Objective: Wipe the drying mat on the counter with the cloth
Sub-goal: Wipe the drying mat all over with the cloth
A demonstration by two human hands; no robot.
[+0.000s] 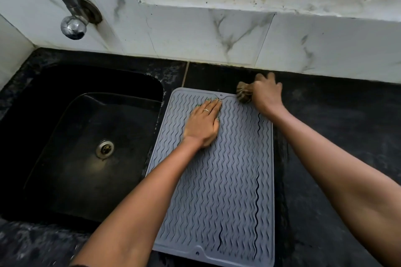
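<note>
A grey silicone drying mat with wavy ridges lies on the black counter, right of the sink. My left hand rests flat on the mat's far half, fingers stretched toward the far edge, holding nothing. My right hand is at the mat's far right corner, fisted around a bunched brownish cloth. The cloth pokes out to the left of the fist and touches the mat's far edge. A couple of the mat's grooves look dark, near its right side.
A black sink with a metal drain lies left of the mat. A chrome tap juts from the marble-tiled wall above it. Black counter stretches to the right.
</note>
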